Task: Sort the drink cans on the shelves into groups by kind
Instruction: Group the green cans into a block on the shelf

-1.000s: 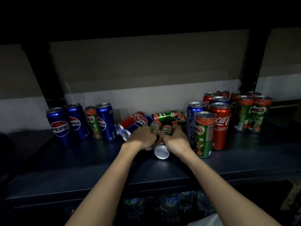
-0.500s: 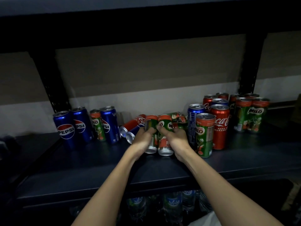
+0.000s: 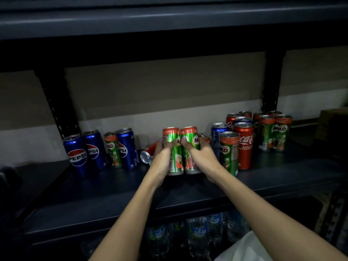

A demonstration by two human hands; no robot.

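Observation:
My left hand [image 3: 162, 161] grips an upright green Milo can [image 3: 174, 159], and my right hand [image 3: 202, 157] grips a second Milo can [image 3: 190, 136] pressed against it, both at mid shelf. Behind my left hand a red Coca-Cola can [image 3: 148, 151] lies on its side. On the left stand three blue Pepsi cans [image 3: 76, 154] with one Milo can [image 3: 112, 149] among them. On the right stand a Milo can [image 3: 228, 153], a Coca-Cola can [image 3: 244, 146], a blue can [image 3: 217, 134] and a cluster of Milo cans [image 3: 274, 132].
The dark shelf [image 3: 94, 194] has an upper shelf board [image 3: 169, 21] close overhead and two perforated black posts [image 3: 56, 102] at the back. Water bottles [image 3: 197, 232] stand on the level below. A white bag [image 3: 243, 249] shows at the bottom right.
Both hands have lifted their Milo cans from lying tilted to upright, side by side. The camera has tipped up, so more of the upper shelf shows.

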